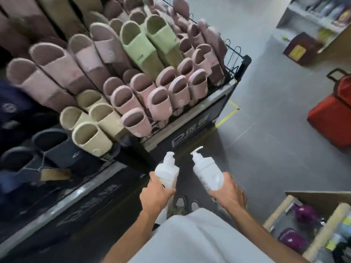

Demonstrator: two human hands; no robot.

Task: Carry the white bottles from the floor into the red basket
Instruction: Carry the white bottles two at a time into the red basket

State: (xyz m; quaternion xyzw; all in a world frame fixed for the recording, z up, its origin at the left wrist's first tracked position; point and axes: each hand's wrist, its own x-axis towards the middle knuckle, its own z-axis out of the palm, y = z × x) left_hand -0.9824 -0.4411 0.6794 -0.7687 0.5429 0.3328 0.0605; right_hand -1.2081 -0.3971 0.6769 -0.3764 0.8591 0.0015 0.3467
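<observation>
My left hand (pixel 154 195) grips a white pump bottle (pixel 167 170) by its lower body, pump end pointing away from me. A second white pump bottle (pixel 206 168) is held the same way in my right hand (pixel 230 194). Both bottles are carried in front of my waist, above the grey floor. The red basket (pixel 331 118) stands on the floor at the far right, partly cut off by the frame edge, with a black handle above it.
A black wire rack (pixel 218 97) full of pink, green, beige and dark slippers fills the left side. A cardboard box (pixel 311 223) with purple items sits at the lower right. White shelves (pixel 311 18) stand at the top right. Grey floor (pixel 266 130) lies between me and the basket.
</observation>
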